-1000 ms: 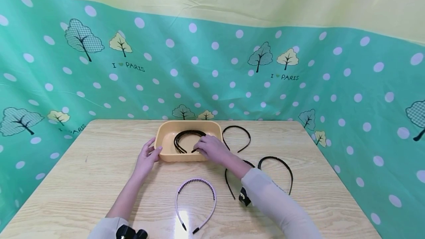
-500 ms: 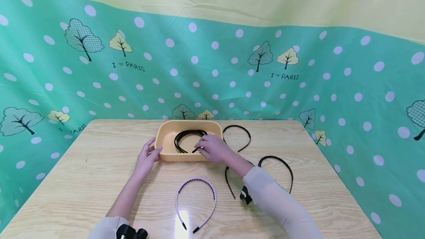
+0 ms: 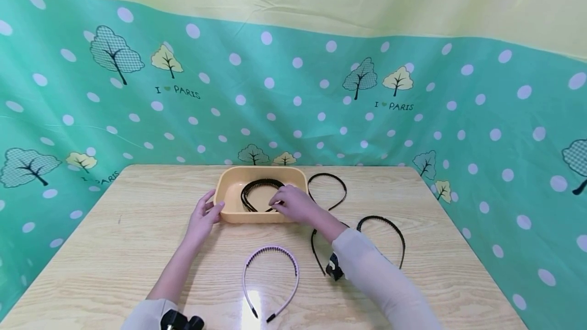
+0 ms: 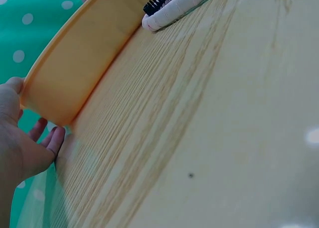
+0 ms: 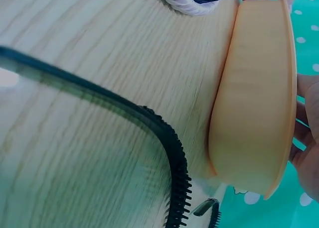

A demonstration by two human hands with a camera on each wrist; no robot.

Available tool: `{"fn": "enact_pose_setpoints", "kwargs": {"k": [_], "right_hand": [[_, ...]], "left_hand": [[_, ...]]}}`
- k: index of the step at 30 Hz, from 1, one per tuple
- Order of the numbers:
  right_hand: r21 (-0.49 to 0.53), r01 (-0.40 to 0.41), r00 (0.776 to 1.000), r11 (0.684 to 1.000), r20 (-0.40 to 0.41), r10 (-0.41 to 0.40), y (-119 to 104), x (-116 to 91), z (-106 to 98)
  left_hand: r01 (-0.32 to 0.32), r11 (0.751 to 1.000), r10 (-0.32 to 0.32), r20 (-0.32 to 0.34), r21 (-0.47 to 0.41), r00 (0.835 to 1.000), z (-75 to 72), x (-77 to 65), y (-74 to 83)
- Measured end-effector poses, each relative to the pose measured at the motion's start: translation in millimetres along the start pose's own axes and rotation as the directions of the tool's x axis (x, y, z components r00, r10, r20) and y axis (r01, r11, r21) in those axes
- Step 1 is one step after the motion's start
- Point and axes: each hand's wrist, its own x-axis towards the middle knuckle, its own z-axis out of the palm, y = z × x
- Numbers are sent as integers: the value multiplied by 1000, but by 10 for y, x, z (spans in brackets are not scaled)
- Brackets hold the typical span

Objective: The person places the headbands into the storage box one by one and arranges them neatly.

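A shallow orange-yellow tray [image 3: 229,187] stands near the table's back edge. My left hand [image 3: 204,215] grips its left end, thumb at the rim and fingers against the outer wall; the left wrist view shows this hand [image 4: 27,148] too. Several black toothed headbands [image 3: 245,195] lie nested inside the tray. Over the tray's right part, my right hand [image 3: 295,205] pinches a black headband near one end, its fingertips partly hiding it. In the right wrist view the right hand [image 5: 309,133] reaches in over the rim, and its fingertips are hidden behind the tray wall.
A lilac headband [image 3: 271,248] with dark tips lies in front of the tray. Three black headbands lie to the right: one at the back [image 3: 345,187], one nearer [image 3: 316,254] partly under my right forearm, and one farther right [image 3: 379,218]. A patterned green cloth [image 3: 293,85] hangs behind.
My right hand has shifted only slightly inside the tray, and the headband ends beside its fingers have moved a little. The left hand stays on the tray.
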Motion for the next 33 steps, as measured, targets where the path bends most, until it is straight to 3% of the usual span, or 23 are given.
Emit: {"fn": "enact_pose_setpoints", "kwargs": {"k": [5, 10, 17, 23, 33], "right_hand": [[76, -61, 998, 995, 8, 61, 63, 12, 29], [131, -71, 997, 989, -8, 72, 110, 0, 37], [243, -134, 991, 961, 5, 137, 90, -32, -14], [274, -118, 990, 954, -36, 133, 131, -60, -40], [315, -209, 967, 926, -75, 244, 208, -121, -188]], "left_hand": [[5, 1000, -5, -1, 0, 1000, -6, -2, 2], [3, 1000, -3, 0, -11, 1000, -7, 0, 7], [7, 1000, -7, 7, -16, 1000, -5, -3, 20], [9, 1000, -9, 11, -10, 1000, -10, -16, 15], [3, 1000, -3, -7, -6, 1000, 2, -4, 12]]}}
